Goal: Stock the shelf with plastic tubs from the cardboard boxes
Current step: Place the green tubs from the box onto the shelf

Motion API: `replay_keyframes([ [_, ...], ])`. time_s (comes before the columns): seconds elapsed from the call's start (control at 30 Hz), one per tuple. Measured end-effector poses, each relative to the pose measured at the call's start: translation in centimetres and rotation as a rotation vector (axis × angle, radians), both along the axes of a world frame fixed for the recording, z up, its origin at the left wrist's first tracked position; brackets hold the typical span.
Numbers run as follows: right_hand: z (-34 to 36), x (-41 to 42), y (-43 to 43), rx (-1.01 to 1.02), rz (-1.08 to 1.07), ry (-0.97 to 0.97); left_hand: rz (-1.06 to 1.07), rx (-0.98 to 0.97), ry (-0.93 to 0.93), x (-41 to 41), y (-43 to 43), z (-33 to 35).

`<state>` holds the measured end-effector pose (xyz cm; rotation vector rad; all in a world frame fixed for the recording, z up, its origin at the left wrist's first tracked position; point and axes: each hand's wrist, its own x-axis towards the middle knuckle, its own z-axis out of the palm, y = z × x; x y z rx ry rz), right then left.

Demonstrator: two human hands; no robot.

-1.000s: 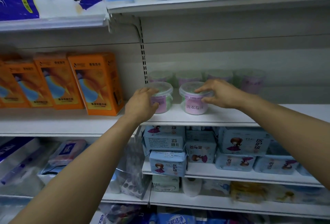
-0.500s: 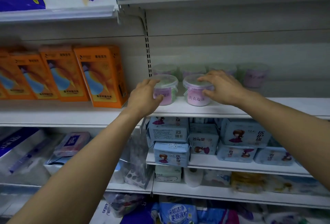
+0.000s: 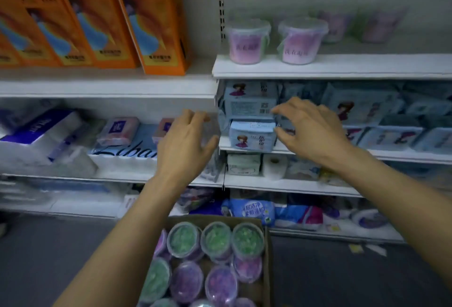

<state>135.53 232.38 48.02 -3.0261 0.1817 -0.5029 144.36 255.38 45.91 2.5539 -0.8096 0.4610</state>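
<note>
An open cardboard box is located at the near edge, below the forearms. It is packed with lidded plastic tubs, set close together. Green contents are seen mostly in the far row and purple contents mostly nearer.

Beyond the box, both hands are held in the air in front of the lower shelves. The left hand is presented back up, with fingers spread and slightly bent. Its grip is wide open and nothing is held. The right hand is likewise spread, its grip open and empty. Its fingertips are seen against a stack of blue packs; whether contact is made cannot be determined.

Farther off and higher, two shelved tubs are stood upright side by side, near each other but apart, at the front of the white shelf. Lids are fitted, and pink contents are visible through the walls. Behind them, a rear row of tubs is blurred. On the adjoining shelf to the left, orange cartons are lined up. Beneath those, white tissue packs are stored.
</note>
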Motion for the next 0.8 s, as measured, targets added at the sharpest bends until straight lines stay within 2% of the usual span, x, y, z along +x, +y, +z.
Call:
replay_keyframes([
  [0.13, -4.9, -2.0, 2.6, 0.011, 0.037, 0.139, 0.044, 0.09, 0.135, -2.6, 3.8, -5.7],
  [0.37, -14.9, -4.8, 7.3, 0.102, 0.094, 0.468, 0.154, 0.221, 0.551, -7.9, 10.4, -16.7],
  [0.53, -23.7, -7.9, 10.6, 0.279, 0.169, 0.633, 0.25, 0.165, 0.855, -12.1, 14.7, -24.7],
  [0.67, -30.8, -10.3, 13.7, 0.479, 0.177, 0.821, 0.502, 0.105, 1.012, -15.0, 18.6, -30.1],
  [0.8, -36.0, -11.8, 17.0, 0.572, 0.13, 0.948, 0.738, 0.27, 1.055, -16.7, 21.5, -34.4],
])
